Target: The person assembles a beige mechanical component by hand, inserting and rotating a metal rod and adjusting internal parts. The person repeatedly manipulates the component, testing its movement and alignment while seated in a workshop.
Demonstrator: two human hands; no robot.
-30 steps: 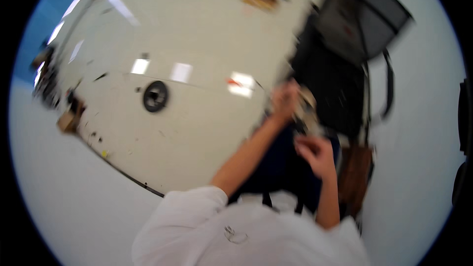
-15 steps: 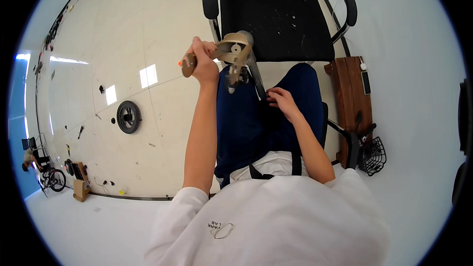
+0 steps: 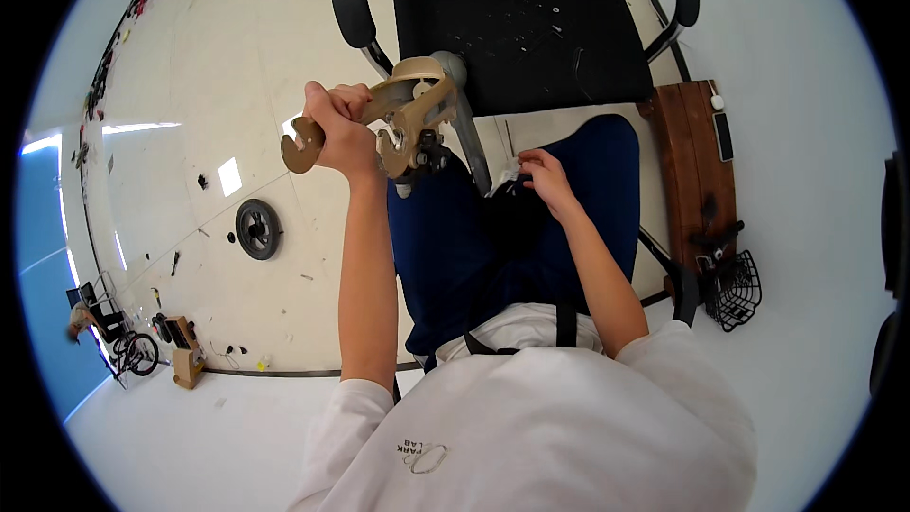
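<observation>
My left hand (image 3: 343, 128) is wrapped round one arm of a gold-coloured metal fork (image 3: 422, 114) with slotted, hook-shaped ends. A grey tube (image 3: 471, 137) is joined to the fork and slants down toward my lap. Dark fittings (image 3: 428, 154) sit under its second arm. Over my lap, my right hand (image 3: 548, 178) has its thumb and fingers pinched together. By those fingertips are a thin dark rod (image 3: 509, 137) and a small whitish piece (image 3: 509, 173); exactly what the fingers hold is unclear.
A black armchair (image 3: 512, 28) stands in front of me. To the right are a brown wooden bench (image 3: 697, 147) with a phone (image 3: 723, 136) on it and a black wire basket (image 3: 735, 292). A wheel (image 3: 258, 228) lies on the left floor, with a wheelchair (image 3: 123, 341) farther off.
My left hand has moved left and slightly down with the fork, which appears larger and turned. The thin rod and whitish piece now show at my right fingertips. My view has shifted a little.
</observation>
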